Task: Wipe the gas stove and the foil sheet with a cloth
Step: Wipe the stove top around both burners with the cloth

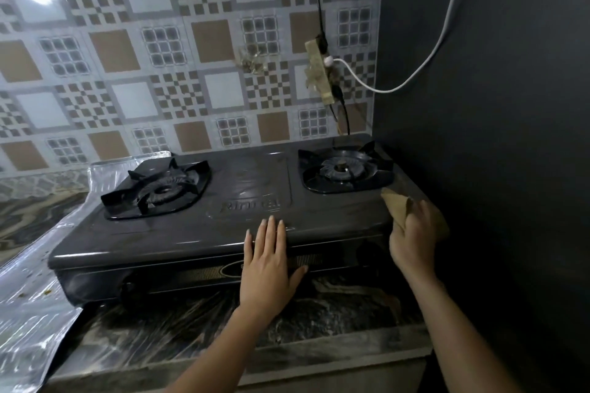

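A black two-burner gas stove sits on a dark marbled counter, its left end raised over a shiny foil sheet. My left hand lies flat on the stove's front edge, fingers spread, thumb over the front panel. My right hand grips a tan cloth and presses it on the stove's right front corner, just in front of the right burner. The left burner stands uncovered. Small crumbs dot the foil near its front left.
A dark wall stands tight against the stove's right side. Behind is a patterned tile wall with a taped power strip, black cords and a white cable hanging above the right burner. The marbled counter extends in front.
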Tool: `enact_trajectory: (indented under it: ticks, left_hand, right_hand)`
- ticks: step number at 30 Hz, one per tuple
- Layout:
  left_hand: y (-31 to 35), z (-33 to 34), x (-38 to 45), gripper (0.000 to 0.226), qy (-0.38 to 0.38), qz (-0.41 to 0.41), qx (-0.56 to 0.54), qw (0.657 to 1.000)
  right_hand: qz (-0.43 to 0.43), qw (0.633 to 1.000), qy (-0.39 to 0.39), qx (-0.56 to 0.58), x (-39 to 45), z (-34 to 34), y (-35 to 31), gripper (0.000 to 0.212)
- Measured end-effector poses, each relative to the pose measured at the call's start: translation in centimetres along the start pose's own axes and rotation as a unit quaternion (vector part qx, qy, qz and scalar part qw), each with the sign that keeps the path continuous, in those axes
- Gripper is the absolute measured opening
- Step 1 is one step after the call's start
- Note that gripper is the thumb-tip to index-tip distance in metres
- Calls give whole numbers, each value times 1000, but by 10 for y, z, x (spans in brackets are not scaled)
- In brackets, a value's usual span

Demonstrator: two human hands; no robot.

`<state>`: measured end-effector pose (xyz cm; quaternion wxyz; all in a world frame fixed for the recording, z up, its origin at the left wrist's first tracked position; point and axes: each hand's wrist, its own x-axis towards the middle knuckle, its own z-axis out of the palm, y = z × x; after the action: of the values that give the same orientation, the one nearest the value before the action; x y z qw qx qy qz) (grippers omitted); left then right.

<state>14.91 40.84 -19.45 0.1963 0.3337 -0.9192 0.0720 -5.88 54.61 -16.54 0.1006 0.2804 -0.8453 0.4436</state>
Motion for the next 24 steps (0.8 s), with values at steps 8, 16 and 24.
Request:
enact_trajectory:
  ticks: [8,16,24]
  left_hand:
    - [6,20,4,83,56,-18,-8,998]
    - [2,30,7,82,106,-11,-12,994]
    - [4,33,7,82,111,-16,-10,994]
  right_hand:
    - [-191,967,-126,110,-43,9,-24,33]
    - [30,996,-35,81,25,-76,-22,21]
    - [-28,994,-53,-97,1,3,-15,36]
